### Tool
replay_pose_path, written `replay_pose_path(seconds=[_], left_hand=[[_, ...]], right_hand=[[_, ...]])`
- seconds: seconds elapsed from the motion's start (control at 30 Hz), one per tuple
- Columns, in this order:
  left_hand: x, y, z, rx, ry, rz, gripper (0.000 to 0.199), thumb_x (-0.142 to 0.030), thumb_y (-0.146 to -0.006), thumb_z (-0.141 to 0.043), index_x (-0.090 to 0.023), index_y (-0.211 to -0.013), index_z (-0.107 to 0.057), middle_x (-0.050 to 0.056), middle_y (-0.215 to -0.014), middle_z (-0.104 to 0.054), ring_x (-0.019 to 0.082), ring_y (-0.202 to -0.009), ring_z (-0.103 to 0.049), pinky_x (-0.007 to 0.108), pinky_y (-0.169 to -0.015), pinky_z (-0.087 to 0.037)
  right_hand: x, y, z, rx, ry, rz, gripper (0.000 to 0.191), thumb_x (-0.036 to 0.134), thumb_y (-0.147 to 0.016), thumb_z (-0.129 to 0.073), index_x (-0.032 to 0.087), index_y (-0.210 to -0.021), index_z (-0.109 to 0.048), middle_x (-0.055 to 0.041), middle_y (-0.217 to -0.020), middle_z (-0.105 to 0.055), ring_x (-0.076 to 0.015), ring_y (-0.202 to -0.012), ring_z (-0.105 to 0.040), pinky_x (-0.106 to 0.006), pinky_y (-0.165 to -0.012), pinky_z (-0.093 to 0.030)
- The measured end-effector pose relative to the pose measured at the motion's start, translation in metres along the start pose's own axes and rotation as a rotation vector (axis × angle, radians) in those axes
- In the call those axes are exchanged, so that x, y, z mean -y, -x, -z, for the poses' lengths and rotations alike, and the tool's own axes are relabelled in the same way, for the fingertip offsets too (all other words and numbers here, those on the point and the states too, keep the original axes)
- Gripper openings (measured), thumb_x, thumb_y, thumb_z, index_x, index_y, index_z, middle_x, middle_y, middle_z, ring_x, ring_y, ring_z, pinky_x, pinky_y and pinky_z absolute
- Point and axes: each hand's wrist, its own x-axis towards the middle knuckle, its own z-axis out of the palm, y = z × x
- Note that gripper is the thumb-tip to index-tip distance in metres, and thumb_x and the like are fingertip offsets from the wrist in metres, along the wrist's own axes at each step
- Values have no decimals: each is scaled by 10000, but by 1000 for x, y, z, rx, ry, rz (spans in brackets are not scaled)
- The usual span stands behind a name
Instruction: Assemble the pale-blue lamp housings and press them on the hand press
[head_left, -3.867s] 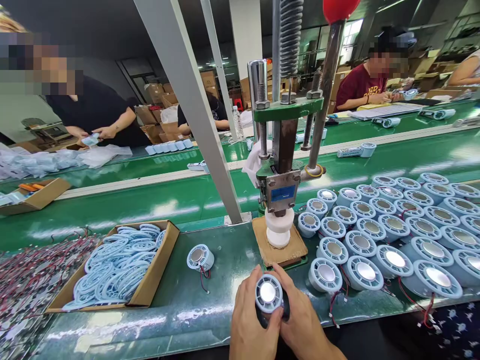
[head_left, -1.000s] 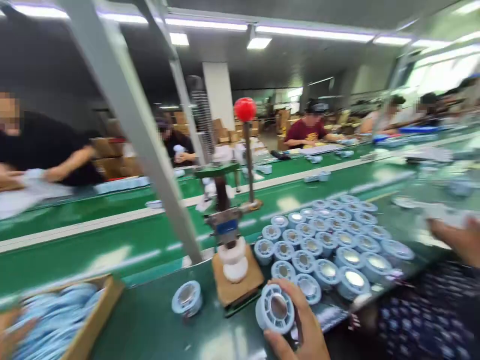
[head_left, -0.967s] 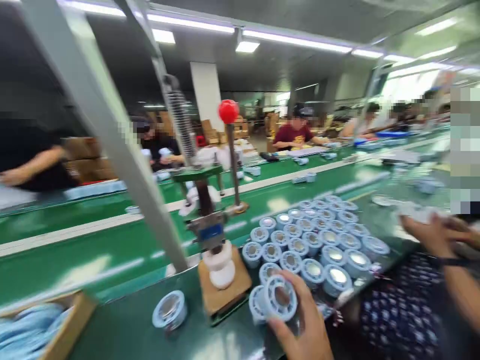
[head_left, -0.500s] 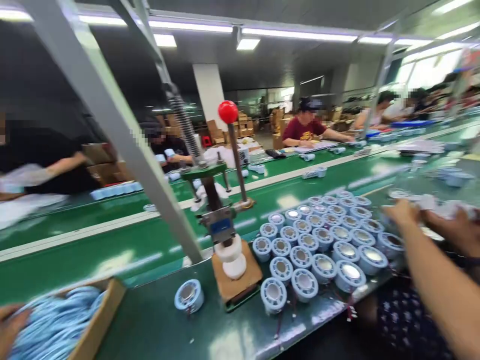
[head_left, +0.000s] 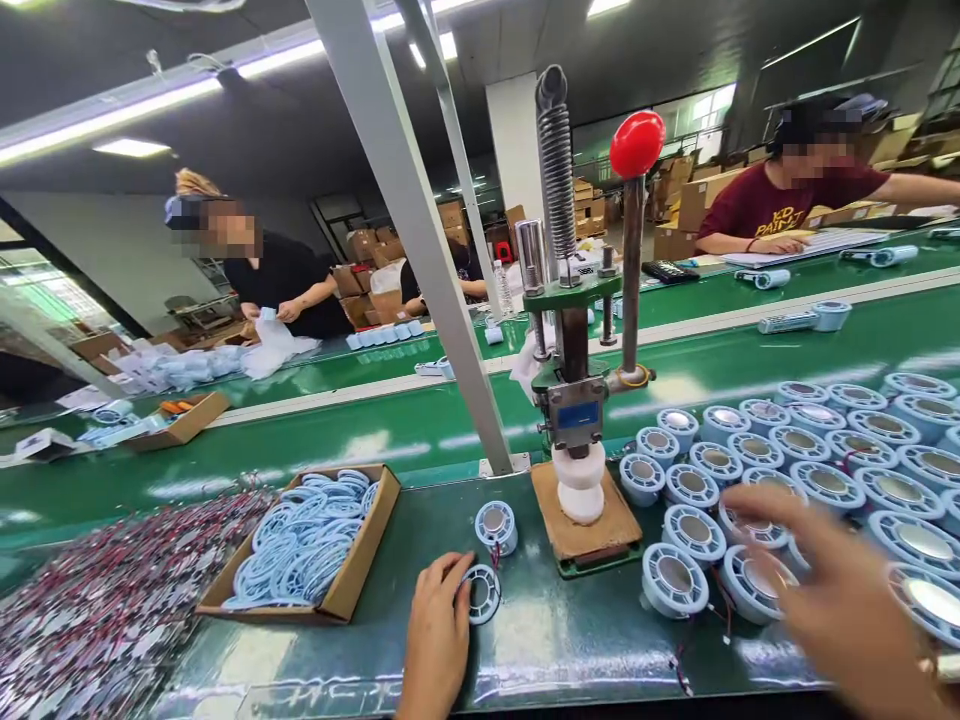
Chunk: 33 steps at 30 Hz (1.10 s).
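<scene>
My left hand (head_left: 437,625) rests low over the dark green bench, its fingers closed on the edge of a light blue slotted ring (head_left: 486,594). Just behind the ring stands a light blue round housing (head_left: 496,528) with a silver disc on top and thin red wires. My right hand (head_left: 829,585), blurred by motion, hovers with fingers apart over the front of a group of similar round housings (head_left: 675,580). Nothing shows in its fingers. Between the hands stands a hand press (head_left: 576,410) with a red knob and a white plastic pressing head.
A cardboard box (head_left: 367,545) full of light blue rings sits left of my left hand. Beside it lies a heap of wired small parts (head_left: 142,590). A slanted metal post (head_left: 420,200) rises behind. Beyond the green conveyor (head_left: 420,440), people work with light blue parts.
The view has turned left. My left hand has come from the ring box to the bench beside the single housing, now holding a ring. My right hand is now over the housings.
</scene>
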Motion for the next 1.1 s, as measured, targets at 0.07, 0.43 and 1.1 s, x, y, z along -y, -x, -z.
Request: replay_pose_path(seconds=[0.07,0.43,1.1], left_hand=[[3,5,1,4,4,-17,393,-353,-928,-402,-222,-1152,-697,104,-1154,-678,266,-1095,-613,479,-966,-519],[9,35,-1,-4,-15,-11,428,-350,-836,-601,-242,-1249,-630,102,-1272,-638,317,-1217,-547,543,-1038,-469],[-74,49,-25,22,322,-20,661,-138,-739,-528,-326,-1371,-486,26,-1341,-591,258,-1251,-538,458,-1073,-455]], right_hand=[[43,23,-68,356,-138,56,312,173,-882,-514,289,-1151,-622,-14,-1136,-647,-156,-1039,-649,-258,-909,-556],[76,54,-179,794,-242,-161,495,66,-820,-524,280,-1257,-614,-64,-1398,-471,-198,-1280,-520,-342,-1097,-446],[39,130,-143,571,-311,-206,732,127,-784,-502,186,-1484,-295,-54,-1459,-469,-158,-1311,-514,-268,-1103,-446]])
